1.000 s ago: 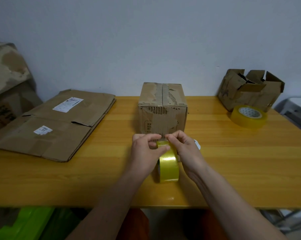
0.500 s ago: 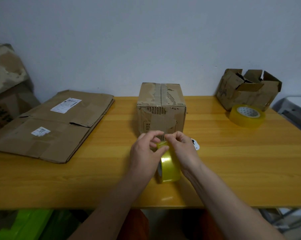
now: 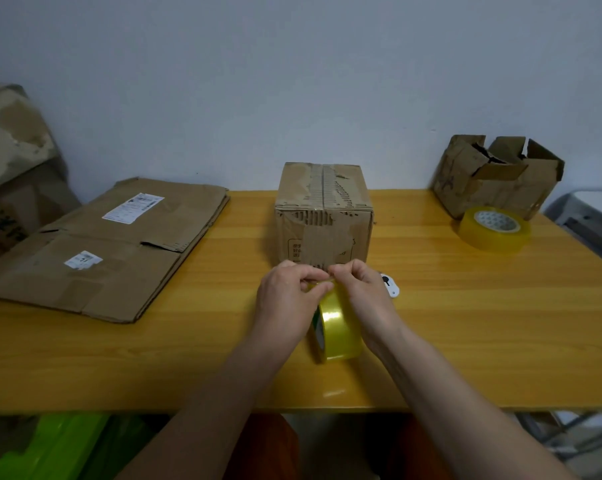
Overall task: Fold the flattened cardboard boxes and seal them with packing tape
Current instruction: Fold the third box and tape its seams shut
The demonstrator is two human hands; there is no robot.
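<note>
A folded brown cardboard box (image 3: 323, 216) stands at the table's middle, its top seam closed. Just in front of it a yellow tape roll (image 3: 337, 327) stands on edge on the wooden table (image 3: 483, 323). My left hand (image 3: 285, 303) and my right hand (image 3: 365, 292) meet at the top of the roll, fingertips pinching at its upper edge close to the box's lower front. Flattened cardboard boxes (image 3: 112, 247) lie stacked at the left.
A second yellow tape roll (image 3: 495, 228) lies flat at the right rear, before an open, crumpled cardboard box (image 3: 496, 174). A small white object (image 3: 391, 285) lies right of my right hand. More cardboard (image 3: 8, 161) leans at the far left. Green items (image 3: 60, 445) sit under the table.
Both hands with the roll have shifted slightly forward toward the box's front face; fingertips stay pinched at the roll's top.
</note>
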